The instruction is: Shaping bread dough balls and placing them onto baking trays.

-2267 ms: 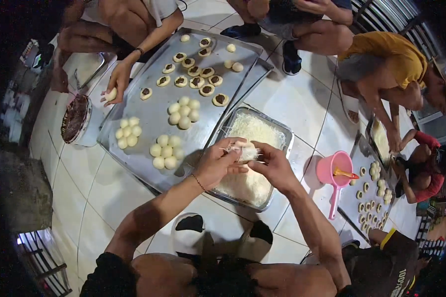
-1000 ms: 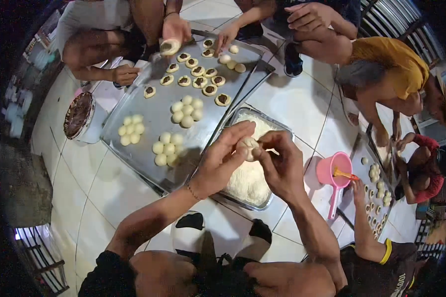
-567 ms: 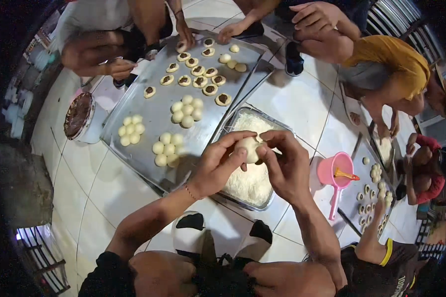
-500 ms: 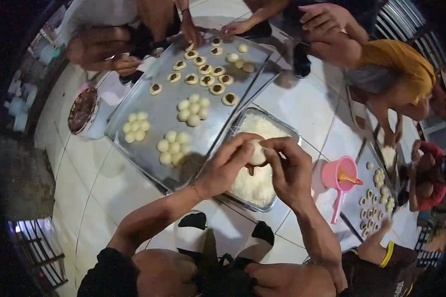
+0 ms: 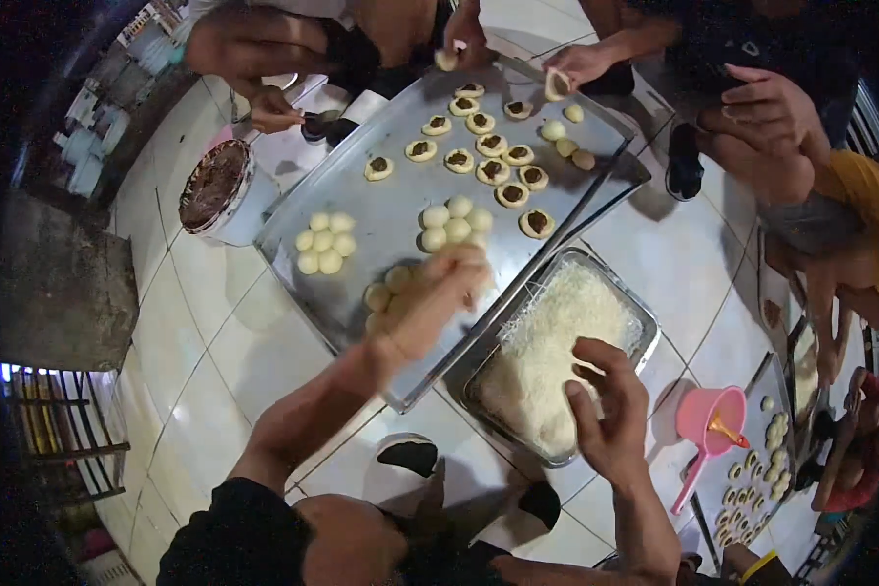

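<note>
My left hand (image 5: 430, 308) is over the large metal tray (image 5: 361, 161), beside a cluster of smooth pale dough balls (image 5: 457, 225); its fingers are curled and blurred, so I cannot see whether anything is in them. Part of another dough ball cluster (image 5: 386, 293) is covered by this hand. My right hand (image 5: 610, 410) is open, thumb and fingers apart, above a rectangular metal pan (image 5: 645, 337) of pale grated shreds (image 5: 566, 322). Several flattened dough rounds with dark filling (image 5: 493, 171) lie at the tray's far side.
A tub of dark brown filling (image 5: 220, 186) stands left of the tray. Co-workers' hands (image 5: 581, 63) are at its far edge. On the right are a pink dipper (image 5: 710, 420) with an orange-handled utensil and a second tray of dough pieces (image 5: 752, 479).
My hands have parted from the dough ball they held together over the pan. The left moved left over the tray, the right opened and lowered. The view has shifted too.
</note>
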`<action>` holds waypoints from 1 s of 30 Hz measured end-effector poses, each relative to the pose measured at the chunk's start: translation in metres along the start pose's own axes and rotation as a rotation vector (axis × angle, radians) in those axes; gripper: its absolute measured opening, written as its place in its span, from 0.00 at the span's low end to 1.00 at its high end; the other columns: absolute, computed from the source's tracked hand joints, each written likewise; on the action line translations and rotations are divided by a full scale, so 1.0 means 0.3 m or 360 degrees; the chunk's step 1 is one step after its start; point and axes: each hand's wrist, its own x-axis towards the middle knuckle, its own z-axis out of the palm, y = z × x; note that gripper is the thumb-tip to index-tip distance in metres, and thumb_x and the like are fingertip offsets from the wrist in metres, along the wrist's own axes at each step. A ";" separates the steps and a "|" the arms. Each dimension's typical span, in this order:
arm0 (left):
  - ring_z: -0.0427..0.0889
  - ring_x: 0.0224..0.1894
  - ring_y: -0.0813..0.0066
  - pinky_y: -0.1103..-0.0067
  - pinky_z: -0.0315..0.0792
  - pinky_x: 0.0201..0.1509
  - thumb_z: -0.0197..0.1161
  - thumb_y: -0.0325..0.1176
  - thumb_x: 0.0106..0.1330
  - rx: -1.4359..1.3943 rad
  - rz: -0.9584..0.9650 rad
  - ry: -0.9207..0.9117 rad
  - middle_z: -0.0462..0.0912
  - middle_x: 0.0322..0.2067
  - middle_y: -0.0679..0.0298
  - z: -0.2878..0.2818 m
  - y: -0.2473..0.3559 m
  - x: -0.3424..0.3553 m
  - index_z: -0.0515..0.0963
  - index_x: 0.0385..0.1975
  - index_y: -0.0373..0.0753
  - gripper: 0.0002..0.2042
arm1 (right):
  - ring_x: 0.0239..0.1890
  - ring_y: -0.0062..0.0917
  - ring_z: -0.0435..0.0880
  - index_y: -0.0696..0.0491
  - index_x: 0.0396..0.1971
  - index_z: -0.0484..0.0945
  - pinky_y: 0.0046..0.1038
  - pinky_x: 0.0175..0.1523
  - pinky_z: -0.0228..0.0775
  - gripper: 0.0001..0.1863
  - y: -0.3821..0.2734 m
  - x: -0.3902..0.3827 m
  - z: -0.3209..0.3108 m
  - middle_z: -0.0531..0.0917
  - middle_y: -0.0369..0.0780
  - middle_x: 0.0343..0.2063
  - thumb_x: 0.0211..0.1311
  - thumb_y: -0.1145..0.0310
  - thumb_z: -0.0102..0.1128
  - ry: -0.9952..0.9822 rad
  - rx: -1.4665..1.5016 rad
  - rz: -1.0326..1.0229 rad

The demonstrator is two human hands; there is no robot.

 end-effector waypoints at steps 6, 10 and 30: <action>0.76 0.39 0.61 0.71 0.71 0.48 0.60 0.30 0.58 0.1463 0.1325 0.1239 0.77 0.37 0.57 -0.468 -0.213 0.544 0.71 0.51 0.42 0.19 | 0.40 0.29 0.78 0.60 0.50 0.71 0.28 0.46 0.72 0.18 0.137 0.062 -0.050 0.78 0.45 0.41 0.59 0.77 0.57 0.0103 0.0141 0.0335; 0.77 0.42 0.51 0.68 0.70 0.50 0.60 0.31 0.57 0.2001 0.1023 0.1142 0.79 0.40 0.53 -0.581 -0.411 0.658 0.73 0.51 0.41 0.20 | 0.38 0.28 0.77 0.59 0.51 0.70 0.28 0.44 0.72 0.20 0.411 0.040 -0.064 0.77 0.45 0.39 0.58 0.76 0.58 0.0056 -0.0292 0.0421; 0.80 0.45 0.67 0.72 0.75 0.54 0.54 0.32 0.69 -0.1495 0.0552 0.0099 0.77 0.50 0.56 -0.253 -0.203 0.340 0.71 0.51 0.39 0.12 | 0.24 0.27 0.76 0.58 0.47 0.74 0.27 0.32 0.70 0.21 0.369 -0.079 -0.086 0.78 0.40 0.24 0.49 0.78 0.61 0.0294 -0.0483 0.0374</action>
